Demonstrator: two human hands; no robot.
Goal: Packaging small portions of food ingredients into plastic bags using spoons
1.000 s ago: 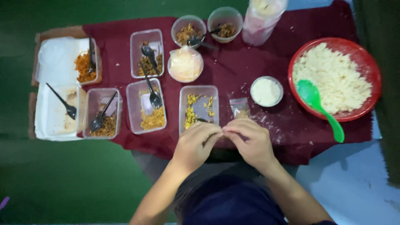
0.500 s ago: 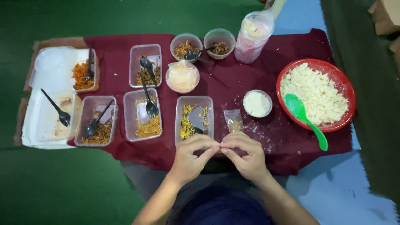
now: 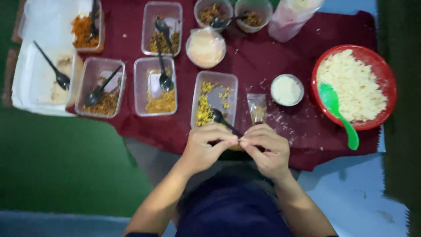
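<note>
While both hands pinch together, yellow shreds fill the clear tub (image 3: pixel 214 104).

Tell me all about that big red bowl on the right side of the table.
The red bowl is round, wide and shallow, and looks like plastic. It stands upright on the dark red cloth near the table's right edge. It is heaped nearly full with pale, whitish crumbly food. A bright green plastic spoon lies in it, its scoop on the food and its handle passing over the near rim toward the person. No hand touches the bowl. A small white-filled cup stands just to its left, apart from it.
</note>
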